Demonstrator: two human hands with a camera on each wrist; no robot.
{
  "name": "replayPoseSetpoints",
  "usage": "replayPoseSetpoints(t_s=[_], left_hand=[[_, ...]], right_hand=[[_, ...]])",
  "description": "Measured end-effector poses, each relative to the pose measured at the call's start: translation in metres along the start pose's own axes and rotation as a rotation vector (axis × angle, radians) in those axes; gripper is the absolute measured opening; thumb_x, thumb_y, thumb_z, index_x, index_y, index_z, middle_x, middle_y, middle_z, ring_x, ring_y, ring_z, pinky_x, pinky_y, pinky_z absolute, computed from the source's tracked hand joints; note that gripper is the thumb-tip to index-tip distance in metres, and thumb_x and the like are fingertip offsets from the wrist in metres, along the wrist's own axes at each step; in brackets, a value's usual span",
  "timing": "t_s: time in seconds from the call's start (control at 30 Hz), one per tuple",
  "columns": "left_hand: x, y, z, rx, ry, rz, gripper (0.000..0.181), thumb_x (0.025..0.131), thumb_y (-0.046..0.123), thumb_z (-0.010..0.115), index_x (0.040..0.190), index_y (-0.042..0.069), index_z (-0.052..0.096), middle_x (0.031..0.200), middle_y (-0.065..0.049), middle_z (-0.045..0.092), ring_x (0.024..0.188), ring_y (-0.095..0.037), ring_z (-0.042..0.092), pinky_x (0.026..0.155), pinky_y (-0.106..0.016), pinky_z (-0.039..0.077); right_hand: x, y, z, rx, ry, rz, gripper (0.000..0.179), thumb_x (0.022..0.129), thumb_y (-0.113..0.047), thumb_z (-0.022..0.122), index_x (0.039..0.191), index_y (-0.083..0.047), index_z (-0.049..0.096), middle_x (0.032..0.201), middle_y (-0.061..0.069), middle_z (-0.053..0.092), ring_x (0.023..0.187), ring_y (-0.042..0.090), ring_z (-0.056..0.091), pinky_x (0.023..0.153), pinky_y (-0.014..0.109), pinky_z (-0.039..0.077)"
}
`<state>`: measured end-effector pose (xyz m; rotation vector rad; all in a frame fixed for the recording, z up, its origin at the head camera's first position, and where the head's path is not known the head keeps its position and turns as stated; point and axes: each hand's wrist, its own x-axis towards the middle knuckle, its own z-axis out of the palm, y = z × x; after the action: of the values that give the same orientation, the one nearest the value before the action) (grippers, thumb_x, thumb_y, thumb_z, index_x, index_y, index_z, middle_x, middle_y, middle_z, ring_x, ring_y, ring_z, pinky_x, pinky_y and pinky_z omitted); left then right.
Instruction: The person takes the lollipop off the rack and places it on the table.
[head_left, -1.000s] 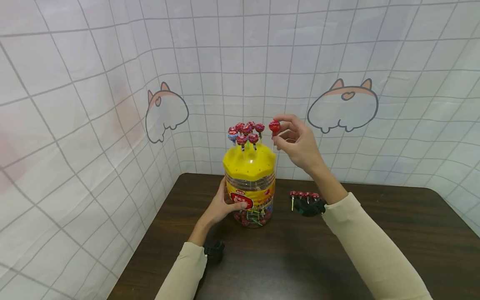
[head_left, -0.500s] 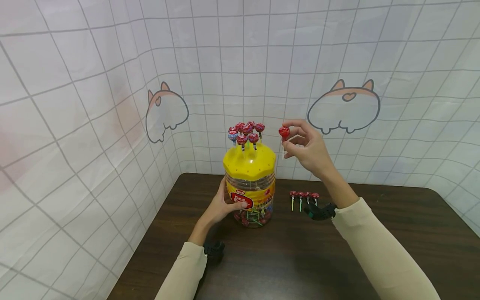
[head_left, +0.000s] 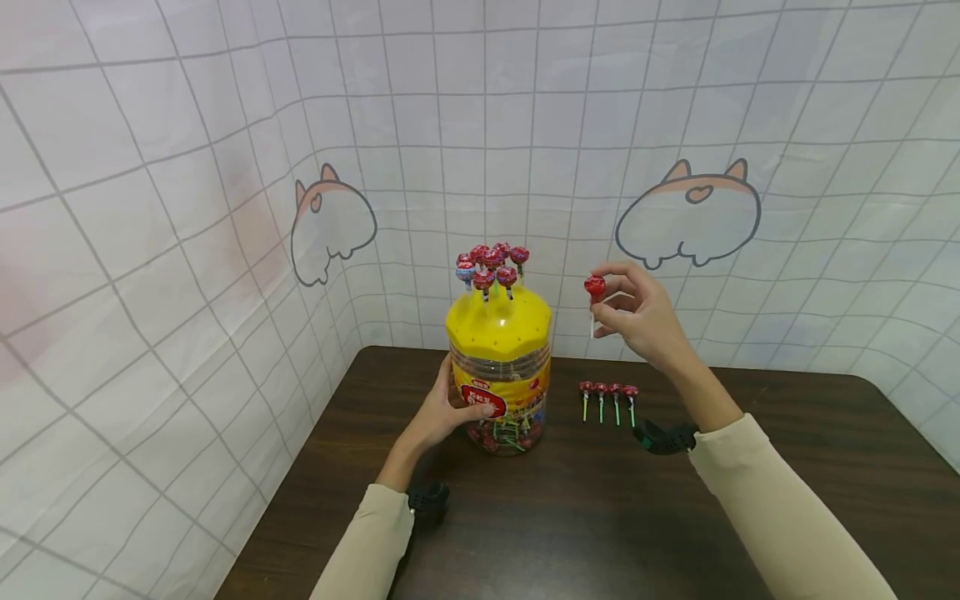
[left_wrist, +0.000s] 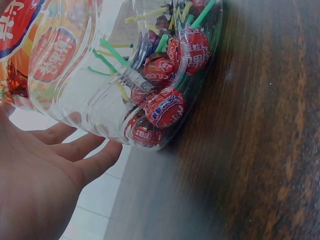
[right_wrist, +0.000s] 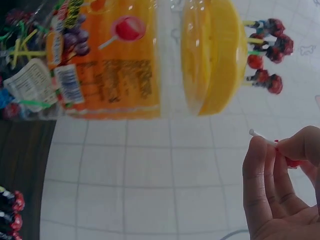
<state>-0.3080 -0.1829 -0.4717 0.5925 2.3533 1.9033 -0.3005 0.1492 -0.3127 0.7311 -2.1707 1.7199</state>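
Note:
A clear plastic candy jar (head_left: 522, 392) with a yellow lid (head_left: 510, 333) stands upright on the table. My left hand (head_left: 435, 417) holds its left side, thumb across the front label and fingers behind. In the left wrist view, red-wrapped lollipops (left_wrist: 165, 107) with green and yellow sticks lie in the jar's bottom. Several lollipops (head_left: 492, 260) stand in the lid's holes, one of them blue. Right of the jar, in the air, my right hand (head_left: 641, 317) pinches a red lollipop (head_left: 595, 286) just below its head, white stick pointing down.
Several red lollipops (head_left: 601, 389) lie in a row on the dark wooden table (head_left: 510, 525), to the right of the jar. A white grid-patterned curtain (head_left: 570, 125) hangs behind the table and along its left side.
My right hand has moved right and down, away from the lid, with the lollipop in its fingers. The row on the table has come into full view. The left hand and jar have stayed put.

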Motion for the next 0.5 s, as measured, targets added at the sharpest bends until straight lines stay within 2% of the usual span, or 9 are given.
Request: replayPoseSetpoints(t_s=[0.17, 0.37, 0.5], left_hand=[[0.0, 0.0, 0.0, -0.004, -0.002, 0.006, 0.109, 0.085, 0.037, 0.085, 0.16, 0.046, 0.007, 0.155, -0.004, 0.041, 0.138, -0.032, 0.049, 0.111, -0.059, 0.046], [0.0, 0.0, 0.0, -0.001, -0.005, 0.015, 0.11, 0.085, 0.038, 0.084, 0.161, 0.043, 0.005, 0.157, -0.005, 0.04, 0.138, -0.033, 0.049, 0.111, -0.059, 0.046], [0.0, 0.0, 0.0, -0.002, -0.008, 0.016, 0.111, 0.085, 0.038, 0.084, 0.162, 0.042, 0.005, 0.157, -0.006, 0.04, 0.139, -0.033, 0.049, 0.111, -0.059, 0.046]], right_hand=[[-0.012, 0.017, -0.012, 0.004, -0.002, 0.059, 0.04, 0.095, 0.003, 0.065, 0.131, -0.013, 0.056, 0.101, 0.009, 0.063, 0.077, 0.015, 0.069, 0.063, 0.036, 0.064], [-0.027, 0.041, -0.023, -0.007, 0.0, 0.122, 0.04, 0.095, 0.003, 0.065, 0.13, -0.014, 0.055, 0.1, 0.003, 0.063, 0.079, 0.015, 0.068, 0.064, 0.037, 0.064], [-0.036, 0.059, -0.03, -0.01, 0.009, 0.156, 0.041, 0.095, 0.005, 0.064, 0.129, -0.014, 0.055, 0.1, 0.007, 0.062, 0.079, 0.016, 0.069, 0.064, 0.039, 0.064]])
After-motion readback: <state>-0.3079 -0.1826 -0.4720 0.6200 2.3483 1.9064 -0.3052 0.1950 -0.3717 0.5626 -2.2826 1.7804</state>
